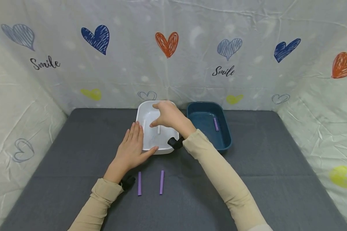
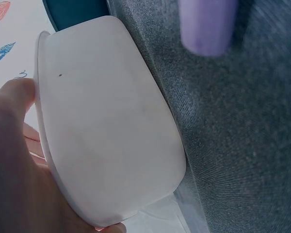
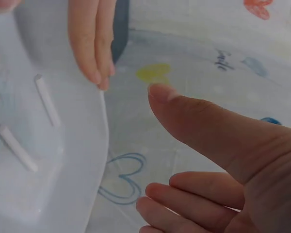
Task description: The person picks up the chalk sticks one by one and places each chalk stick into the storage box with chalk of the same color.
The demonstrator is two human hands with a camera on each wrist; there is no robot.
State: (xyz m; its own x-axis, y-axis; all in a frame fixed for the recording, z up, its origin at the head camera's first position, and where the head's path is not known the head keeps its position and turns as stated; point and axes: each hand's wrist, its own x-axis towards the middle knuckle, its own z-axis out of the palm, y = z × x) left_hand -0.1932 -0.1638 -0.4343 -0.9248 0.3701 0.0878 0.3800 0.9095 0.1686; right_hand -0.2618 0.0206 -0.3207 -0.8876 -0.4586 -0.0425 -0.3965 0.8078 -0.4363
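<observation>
My left hand (image 1: pixel 132 149) rests at the near left corner of a white plastic tray (image 1: pixel 150 140), its fingers straight along the left rim and its thumb on the front rim. In the left wrist view the thumb touches the rim of the tray (image 2: pixel 106 121). Over the tray hovers my right hand (image 1: pixel 170 115), thumb apart from the fingers, holding nothing. Two thin white sticks, one nearer (image 3: pixel 17 148) and one farther (image 3: pixel 47 101) in the right wrist view, lie inside the tray, apart from that hand (image 3: pixel 218 150).
A dark blue tray (image 1: pixel 227 136) stands right of the white one, with a purple stick (image 1: pixel 216 124) inside. Two more purple sticks, a left one (image 1: pixel 139 183) and a right one (image 1: pixel 162 182), lie on the grey tablecloth (image 1: pixel 277 179) in front. A heart-printed curtain (image 1: pixel 191 80) hangs behind.
</observation>
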